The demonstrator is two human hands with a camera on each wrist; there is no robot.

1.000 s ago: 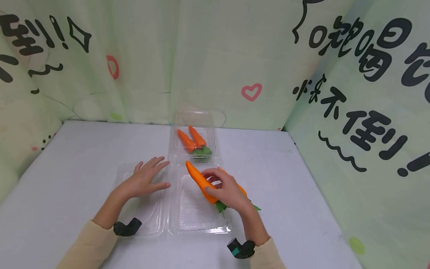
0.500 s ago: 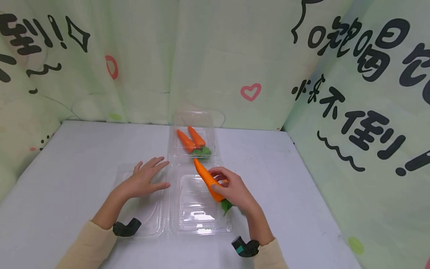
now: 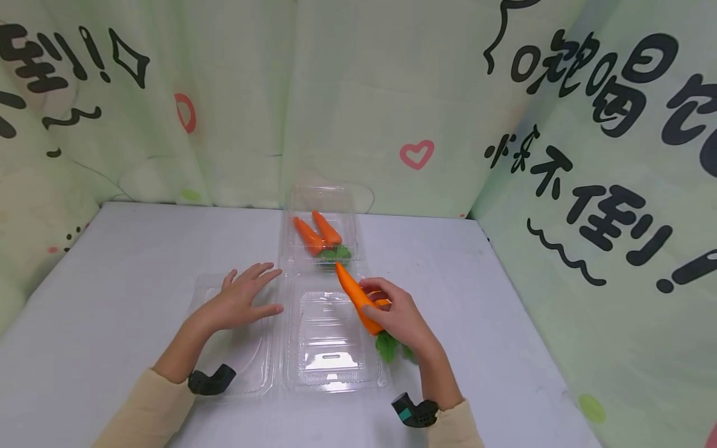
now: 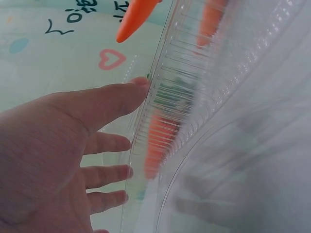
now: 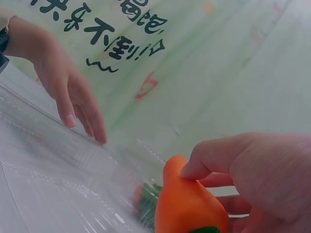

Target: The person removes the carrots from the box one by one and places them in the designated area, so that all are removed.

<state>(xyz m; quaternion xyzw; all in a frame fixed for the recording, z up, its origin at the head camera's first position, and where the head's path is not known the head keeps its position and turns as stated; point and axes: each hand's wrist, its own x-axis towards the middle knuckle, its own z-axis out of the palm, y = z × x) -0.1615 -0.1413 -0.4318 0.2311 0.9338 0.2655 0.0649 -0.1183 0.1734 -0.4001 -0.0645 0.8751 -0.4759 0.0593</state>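
An orange carrot (image 3: 355, 295) with green leaves slants over the right side of a clear plastic box. My right hand (image 3: 398, 311) pinches it between thumb and fingers, its tip pointing away from me. A bit of orange between the fingers and a leaf by the wrist (image 3: 410, 353) suggest another carrot, mostly hidden; whether it is gripped, I cannot tell. The open clear box (image 3: 291, 373) lies flat, its two halves side by side. With fingers spread, my left hand (image 3: 246, 298) is at the box's middle fold; in the left wrist view its fingertips (image 4: 141, 81) meet the plastic edge.
Behind the open box stands another clear container (image 3: 322, 196) with two carrots (image 3: 309, 236) in it, leaves toward me. The white table (image 3: 129, 267) ends at a printed cloth backdrop (image 3: 347, 93), with another cloth wall at the right.
My right hand has shifted right with the carrot, from over the box's middle toward its right edge. The second carrot beside that hand is now mostly covered. My left hand stays put.
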